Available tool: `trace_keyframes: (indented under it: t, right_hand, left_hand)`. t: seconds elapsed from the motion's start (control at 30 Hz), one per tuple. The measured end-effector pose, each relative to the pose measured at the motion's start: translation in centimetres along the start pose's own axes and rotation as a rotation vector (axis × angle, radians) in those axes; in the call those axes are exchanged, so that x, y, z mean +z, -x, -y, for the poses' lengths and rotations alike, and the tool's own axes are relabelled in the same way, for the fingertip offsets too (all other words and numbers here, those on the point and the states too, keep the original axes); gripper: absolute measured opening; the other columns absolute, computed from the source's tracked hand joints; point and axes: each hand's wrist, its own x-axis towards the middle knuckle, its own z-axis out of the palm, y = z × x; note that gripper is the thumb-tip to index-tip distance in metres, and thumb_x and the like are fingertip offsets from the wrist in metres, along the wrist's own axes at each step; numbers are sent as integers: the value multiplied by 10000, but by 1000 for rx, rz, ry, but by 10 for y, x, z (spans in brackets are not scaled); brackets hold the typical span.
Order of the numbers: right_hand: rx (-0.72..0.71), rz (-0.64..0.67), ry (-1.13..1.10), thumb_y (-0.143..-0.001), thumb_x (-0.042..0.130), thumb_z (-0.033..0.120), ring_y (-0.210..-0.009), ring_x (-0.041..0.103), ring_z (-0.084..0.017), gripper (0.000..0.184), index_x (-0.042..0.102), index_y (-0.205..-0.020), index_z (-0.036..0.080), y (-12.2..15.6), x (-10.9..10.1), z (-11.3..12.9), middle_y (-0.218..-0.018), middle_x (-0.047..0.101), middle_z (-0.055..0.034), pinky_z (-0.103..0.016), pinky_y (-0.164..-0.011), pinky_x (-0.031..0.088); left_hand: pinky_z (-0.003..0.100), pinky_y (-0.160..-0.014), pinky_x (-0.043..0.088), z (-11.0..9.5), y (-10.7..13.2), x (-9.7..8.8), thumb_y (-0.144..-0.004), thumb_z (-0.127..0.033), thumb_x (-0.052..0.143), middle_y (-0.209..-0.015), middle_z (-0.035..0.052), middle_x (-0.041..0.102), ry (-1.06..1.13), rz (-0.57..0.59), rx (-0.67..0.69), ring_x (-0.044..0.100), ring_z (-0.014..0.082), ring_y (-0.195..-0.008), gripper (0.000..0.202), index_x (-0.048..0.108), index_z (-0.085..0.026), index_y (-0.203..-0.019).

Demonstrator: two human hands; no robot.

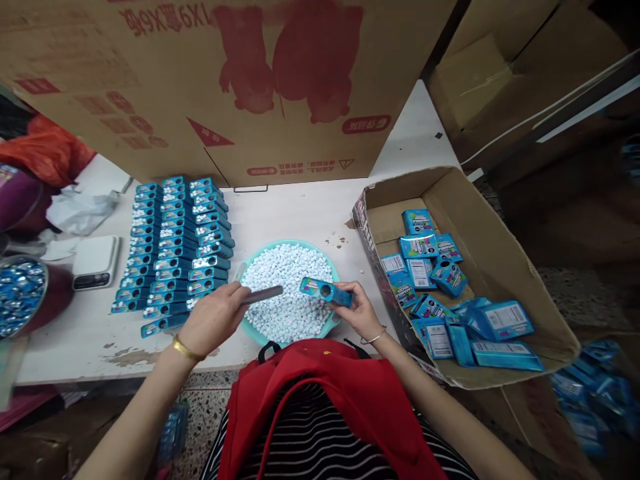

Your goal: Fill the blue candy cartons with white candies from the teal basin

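Note:
My left hand (216, 319) is closed around a flat dark strip (263, 294), whose kind I cannot make out; it points right over the basin. My right hand (363, 312) grips one end of a small blue candy box (313, 287), lying nearly level with a dark round hole facing up. Both hands are above a round turquoise basin (274, 243) heaped with small white candies (285, 317). To the left, three rows of similar blue boxes (173, 267) stand packed together, many with white candies showing at their tops.
On the right, a cardboard tray (520, 273) holds several blue boxes (419, 245). A big printed carton (300, 127) stands behind the table. At left are a white scale (96, 257), crumpled tissue (83, 210) and a bowl of blue-wrapped pieces (20, 293).

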Motion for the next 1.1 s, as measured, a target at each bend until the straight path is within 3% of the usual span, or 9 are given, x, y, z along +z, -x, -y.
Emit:
trace_keyframes:
  t: [0.1, 0.2, 0.3, 0.4, 0.57, 0.77, 0.93, 1.1]
  right_hand:
    - [48, -138, 42, -682, 751, 288, -908, 573, -185, 338, 515, -922, 257, -3, -12, 2, -937, 595, 3, -352, -882, 448]
    - [64, -164, -5, -701, 737, 310, -944, 570, -188, 377, 510, -998, 256, -8, -19, 4, -980, 609, -7, -352, -913, 441]
    - [82, -124, -68, -711, 729, 309, -1042, 560, -196, 434, 509, -1080, 251, -11, -20, 6, -1092, 608, -33, -366, -977, 419]
    - [87, -127, -61, -682, 755, 296, -1022, 570, -198, 448, 528, -1065, 248, -10, -20, 5, -1077, 617, -34, -369, -965, 431]
    - [20, -145, 32, -679, 756, 278, -939, 581, -190, 393, 546, -1010, 250, -2, -23, -2, -991, 624, -18, -344, -901, 454]
    - [-121, -43, 392, -776, 623, 223, -984, 582, -227, 303, 564, -1073, 237, 5, -23, 1, -1048, 628, -49, -386, -901, 452]
    - [-310, 37, 513, -729, 514, 79, -1096, 546, -239, 407, 550, -1097, 249, 3, -10, 6, -1130, 606, -60, -440, -985, 422]
    - [-353, 56, 538, -702, 500, 54, -1101, 546, -245, 456, 544, -1115, 243, 2, 1, 2, -1140, 602, -74, -453, -986, 434]
  left_hand:
    - [308, -714, 476, 16, -6, 68, -872, -227, 437, -918, 76, 592, 47, 75, -131, 580, 199, -834, 166, 590, -197, -930]
    - [323, -760, 480, -1, -26, 124, -886, -232, 428, -956, 84, 588, 169, 21, -169, 580, 210, -896, 175, 572, -195, -978]
    - [354, -805, 478, -27, -49, 151, -889, -207, 408, -1062, 114, 569, 236, -32, -157, 568, 234, -984, 201, 550, -182, -1028]
    - [358, -847, 470, -32, -57, 157, -893, -208, 410, -1087, 111, 566, 298, -59, -127, 566, 225, -1011, 205, 529, -183, -1058]
    - [295, -801, 476, -11, -37, 134, -907, -309, 441, -964, 51, 587, 405, -63, -40, 581, 165, -877, 200, 511, -193, -1054]
    - [278, -776, 460, -10, -18, 63, -920, -336, 449, -945, 48, 580, 494, -123, 124, 558, 146, -853, 233, 515, -186, -1086]
    - [288, -779, 471, -27, -17, 5, -931, -295, 426, -961, 61, 594, 292, -82, 258, 570, 159, -883, 221, 527, -178, -1090]
    - [311, -681, 491, -55, -23, -36, -916, -245, 421, -903, 74, 607, -62, 35, 286, 590, 193, -821, 201, 576, -156, -1007]
